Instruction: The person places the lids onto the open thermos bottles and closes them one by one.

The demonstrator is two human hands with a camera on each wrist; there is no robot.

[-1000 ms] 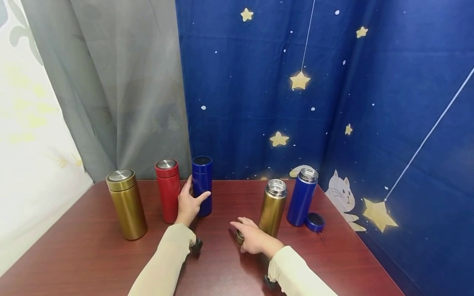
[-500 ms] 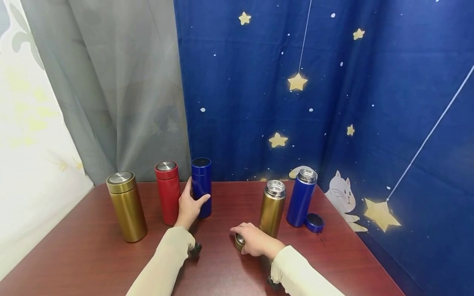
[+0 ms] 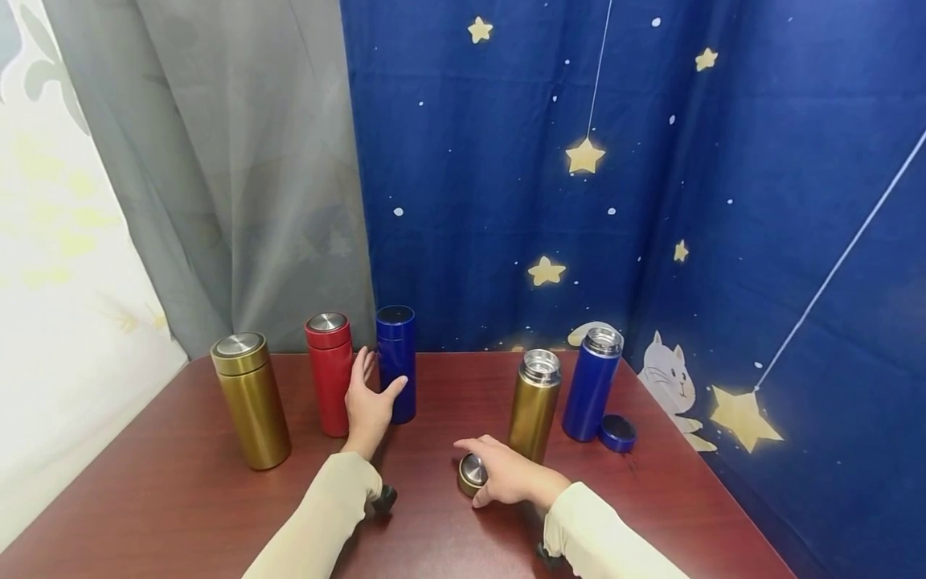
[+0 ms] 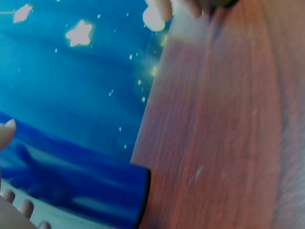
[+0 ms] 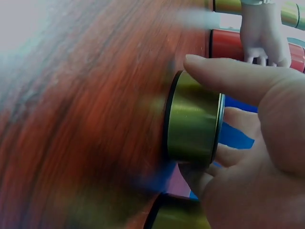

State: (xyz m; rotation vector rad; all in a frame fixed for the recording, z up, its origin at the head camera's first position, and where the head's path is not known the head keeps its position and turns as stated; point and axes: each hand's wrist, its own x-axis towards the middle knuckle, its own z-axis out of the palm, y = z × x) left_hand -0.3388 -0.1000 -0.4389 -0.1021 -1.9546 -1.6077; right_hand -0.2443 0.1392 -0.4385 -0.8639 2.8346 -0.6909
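Observation:
In the head view my left hand [image 3: 369, 406] has its fingers spread beside a capped blue thermos bottle [image 3: 395, 362]. The left wrist view shows the thumb [image 4: 6, 133] near the bottle's blue side, fingers lying beyond it. My right hand [image 3: 506, 473] is spread loosely around a gold bottle lid [image 3: 473, 474] with a silver top, which stands on the table. In the right wrist view the thumb [image 5: 224, 74] lies along one side of the lid, other fingers beyond it; contact is hard to tell. An uncapped gold thermos bottle [image 3: 534, 406] stands just behind this hand.
A capped red thermos bottle [image 3: 329, 378] stands left of my left hand, a capped gold one [image 3: 251, 402] further left. At right are an uncapped blue thermos bottle [image 3: 592, 386] and its blue lid [image 3: 617, 433]. Curtains hang behind the reddish-brown table [image 3: 419, 523].
My left hand has loosened from the blue bottle and drawn slightly left. The gold lid now rests slightly nearer, and my right hand has opened and shifted right, uncovering its top.

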